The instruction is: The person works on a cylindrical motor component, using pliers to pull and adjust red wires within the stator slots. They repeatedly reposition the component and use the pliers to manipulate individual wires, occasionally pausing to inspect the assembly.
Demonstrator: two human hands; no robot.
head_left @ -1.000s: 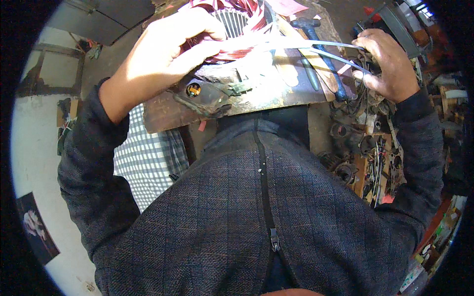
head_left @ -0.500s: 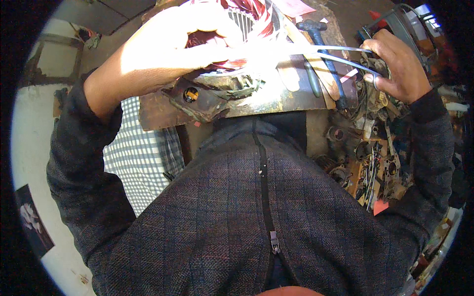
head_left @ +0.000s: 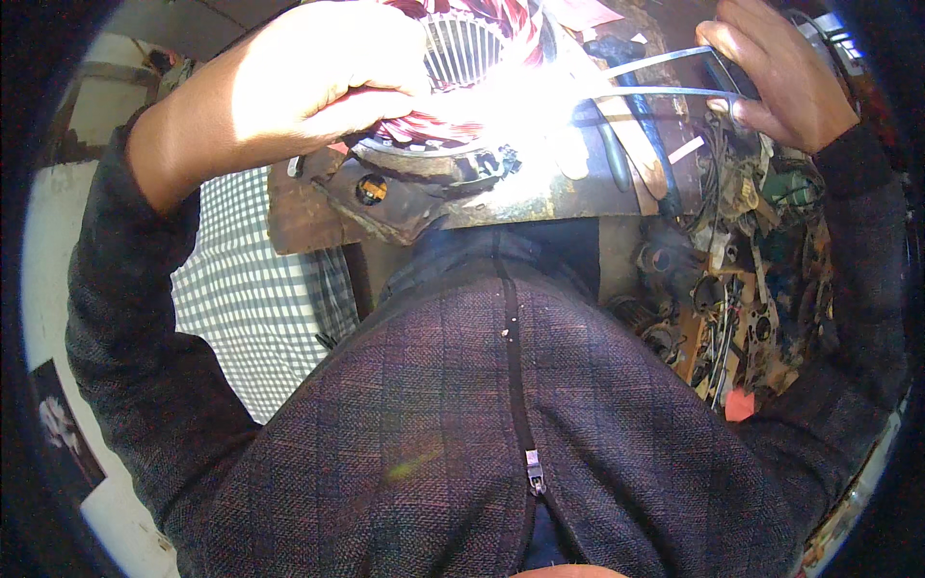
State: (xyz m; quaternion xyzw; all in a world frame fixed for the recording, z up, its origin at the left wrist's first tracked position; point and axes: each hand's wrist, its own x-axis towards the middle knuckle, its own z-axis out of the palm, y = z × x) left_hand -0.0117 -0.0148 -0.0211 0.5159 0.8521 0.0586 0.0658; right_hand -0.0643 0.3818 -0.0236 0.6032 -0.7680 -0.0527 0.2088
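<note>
The motor stator (head_left: 424, 164), with slotted metal inside and bundles of red winding wire (head_left: 434, 127), lies on a worn board. Over its left side is my left hand (head_left: 356, 72), fingers and thumb closed together at the winding; strong glare hides what they pinch. Off to the right, my right hand (head_left: 771, 82) grips a shiny tool with two long, thin metal arms (head_left: 655, 91). The arms stand apart, one by the fingers and one by the thumb. Their far ends vanish in the glare beside the stator, so the tool's kind is unclear.
On the board (head_left: 549, 207) right of the stator lie a hammer (head_left: 655, 159), a wooden strip (head_left: 641, 154) and a dark-handled tool (head_left: 614, 159). Loose metal parts and wires (head_left: 723, 299) crowd the lower right. Checked cloth (head_left: 255, 289) hangs at the left.
My right hand has moved up and slightly right, and the tool's arms look farther apart. My left hand has shifted left, uncovering more of the stator's slots.
</note>
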